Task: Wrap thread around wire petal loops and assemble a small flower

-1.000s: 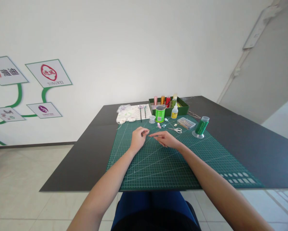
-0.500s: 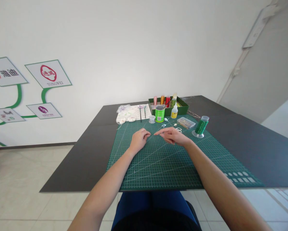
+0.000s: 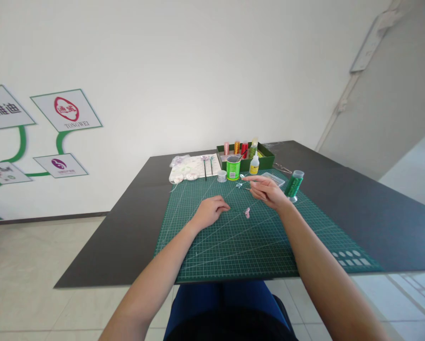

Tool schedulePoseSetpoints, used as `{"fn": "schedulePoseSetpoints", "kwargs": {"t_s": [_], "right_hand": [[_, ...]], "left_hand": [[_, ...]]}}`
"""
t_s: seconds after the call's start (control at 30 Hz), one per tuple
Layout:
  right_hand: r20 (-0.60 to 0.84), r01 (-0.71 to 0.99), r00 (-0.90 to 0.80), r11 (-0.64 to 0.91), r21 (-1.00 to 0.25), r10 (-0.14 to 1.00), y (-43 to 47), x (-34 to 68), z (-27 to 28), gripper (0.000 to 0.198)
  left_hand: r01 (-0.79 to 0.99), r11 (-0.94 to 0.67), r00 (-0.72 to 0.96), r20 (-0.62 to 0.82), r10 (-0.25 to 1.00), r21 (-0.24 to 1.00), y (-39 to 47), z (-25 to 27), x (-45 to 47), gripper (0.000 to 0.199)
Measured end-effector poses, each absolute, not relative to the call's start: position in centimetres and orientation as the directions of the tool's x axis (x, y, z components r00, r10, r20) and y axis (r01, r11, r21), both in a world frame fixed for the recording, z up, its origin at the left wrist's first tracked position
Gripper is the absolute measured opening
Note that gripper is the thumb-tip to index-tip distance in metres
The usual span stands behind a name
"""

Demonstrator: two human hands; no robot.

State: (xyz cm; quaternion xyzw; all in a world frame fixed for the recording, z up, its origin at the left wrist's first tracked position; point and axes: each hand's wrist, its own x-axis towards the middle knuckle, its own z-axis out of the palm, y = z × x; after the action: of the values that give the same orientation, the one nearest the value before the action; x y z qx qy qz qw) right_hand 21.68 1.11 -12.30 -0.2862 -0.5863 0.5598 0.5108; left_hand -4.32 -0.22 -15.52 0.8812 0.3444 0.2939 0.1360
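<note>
My left hand (image 3: 211, 211) rests on the green cutting mat (image 3: 219, 255) with its fingertips pinched together. From the pinch a very thin stem, hard to see against the grid, seems to run right to a small pink petal piece (image 3: 247, 212). My right hand (image 3: 268, 192) is farther back, its index finger stretched left and the other fingers curled. It covers the place of the small white-handled scissors; a thin tip (image 3: 247, 189) pokes out from under the fingers. Small pale leaf pieces (image 3: 239, 185) lie just left of it.
Behind stand a green can (image 3: 233, 169), a glue bottle (image 3: 254, 164), a round white tub (image 3: 221, 176) and a green box (image 3: 267, 161) with thread spools. A green thread spool (image 3: 294, 184) and a clear plastic case (image 3: 274, 179) are at right. A white cloth (image 3: 194, 165) lies back left.
My right hand has moved back and right, away from my left hand, onto the scissors. The pink petal piece now shows. My left hand stays pinched, slightly nearer me.
</note>
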Motion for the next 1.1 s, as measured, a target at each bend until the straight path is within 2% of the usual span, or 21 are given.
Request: {"fn": "schedulePoseSetpoints", "kwargs": {"t_s": [0.4,0.57,0.7,0.8,0.97,1.1], "right_hand": [[0.276,-0.132,-0.244,0.25,-0.959,0.93,2.0,21.0,-13.3,0.054],[0.271,0.026,-0.242,0.286,-0.958,0.932,2.6,20.9,-14.0,0.061],[0.254,0.241,-0.271,0.321,-0.916,0.928,3.2,21.0,-15.0,0.065],[0.245,0.369,-0.307,0.353,-0.86,0.919,3.8,20.9,-15.8,0.057],[0.245,0.475,-0.353,0.398,-0.785,0.903,4.2,20.1,-16.8,0.033],[0.199,0.545,-0.401,0.407,-0.733,0.894,4.0,19.5,-17.1,0.036]], "left_hand": [[0.353,-0.741,0.615,0.455,0.644,0.572,-1.0,-14.7,-3.4,0.011],[0.297,-0.694,0.564,0.465,0.682,0.656,-1.3,-14.0,-3.3,0.013],[0.237,-0.67,0.511,0.496,0.702,0.704,-1.6,-13.6,-3.4,0.017],[0.202,-0.651,0.454,0.519,0.724,0.732,-1.5,-13.5,-3.5,0.02],[0.167,-0.581,0.306,0.518,0.798,0.797,-1.0,-13.5,-3.8,0.024],[0.173,-0.557,0.18,0.53,0.829,0.813,-0.3,-13.8,-4.2,0.017]]}}
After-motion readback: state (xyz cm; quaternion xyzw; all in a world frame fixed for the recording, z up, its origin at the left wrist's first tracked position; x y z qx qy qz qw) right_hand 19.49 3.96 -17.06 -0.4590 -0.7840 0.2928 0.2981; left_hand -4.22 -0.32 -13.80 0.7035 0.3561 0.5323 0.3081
